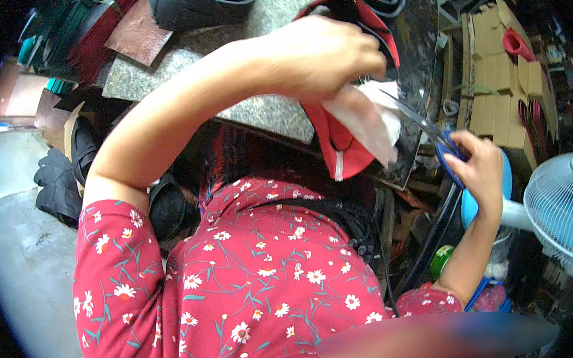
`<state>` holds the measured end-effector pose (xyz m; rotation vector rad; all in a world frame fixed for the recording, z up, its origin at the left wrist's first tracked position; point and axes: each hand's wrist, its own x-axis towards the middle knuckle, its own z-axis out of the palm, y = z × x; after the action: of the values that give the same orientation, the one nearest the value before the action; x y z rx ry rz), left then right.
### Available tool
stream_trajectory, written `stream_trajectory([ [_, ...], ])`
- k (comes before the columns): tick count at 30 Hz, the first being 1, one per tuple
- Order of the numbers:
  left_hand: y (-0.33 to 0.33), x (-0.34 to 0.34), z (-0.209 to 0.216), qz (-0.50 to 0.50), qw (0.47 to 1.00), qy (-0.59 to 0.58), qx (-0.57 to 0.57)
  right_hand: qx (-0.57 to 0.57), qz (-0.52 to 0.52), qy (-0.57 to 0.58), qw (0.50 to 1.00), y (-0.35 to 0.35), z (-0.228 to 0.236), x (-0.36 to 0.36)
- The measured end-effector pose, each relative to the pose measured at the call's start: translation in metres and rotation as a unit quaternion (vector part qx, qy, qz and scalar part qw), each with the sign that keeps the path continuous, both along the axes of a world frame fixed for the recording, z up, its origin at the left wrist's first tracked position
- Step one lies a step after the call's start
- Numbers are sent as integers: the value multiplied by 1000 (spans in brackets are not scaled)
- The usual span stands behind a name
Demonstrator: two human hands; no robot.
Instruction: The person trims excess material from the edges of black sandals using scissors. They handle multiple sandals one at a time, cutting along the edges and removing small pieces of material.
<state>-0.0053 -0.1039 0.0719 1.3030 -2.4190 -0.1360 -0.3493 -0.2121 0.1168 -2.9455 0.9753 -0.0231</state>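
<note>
My left hand [334, 54] reaches across the worktable with its fingers closed on a thin white piece of material [379, 121]. Under and around that hand is a red piece with black lining [345, 151]; it looks like a shoe upper, and its middle is hidden by the hand. On the right side, my right hand [479, 167] grips scissors [448, 159] by their blue handles. The scissor blades point left and reach the edge of the white material. Whether they are cutting into it cannot be made out.
Beneath my left forearm lies a speckled stone slab [271, 116]. Black rounded shoe pieces [202, 7] stand at its far side, beside a brown square sheet [138, 32]. Cardboard boxes [492, 95] and a fan [557, 201] are at the right; black pieces [58, 187] lie left.
</note>
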Motion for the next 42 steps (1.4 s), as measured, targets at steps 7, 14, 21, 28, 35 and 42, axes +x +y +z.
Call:
stream_trajectory([
  [7, 62, 20, -3, 33, 993, -100, -60, 324, -136, -416, 839, -32, -53, -26],
  [14, 55, 23, 22, 125, 892, 374, -220, 373, -100, -603, 698, -37, -75, 27],
  [21, 47, 153, -30, 507, 672, 472, -262, 348, -141, -575, 727, 13, -103, 68],
  [28, 68, 144, -38, 532, 677, 116, -495, 365, -117, -543, 747, 19, -112, 69],
  [35, 34, 66, -33, 308, 898, -68, -307, 379, -129, -540, 741, 14, -124, 81],
  [42, 32, 116, -30, 413, 872, -55, -258, 377, -118, -544, 740, 13, -126, 82],
])
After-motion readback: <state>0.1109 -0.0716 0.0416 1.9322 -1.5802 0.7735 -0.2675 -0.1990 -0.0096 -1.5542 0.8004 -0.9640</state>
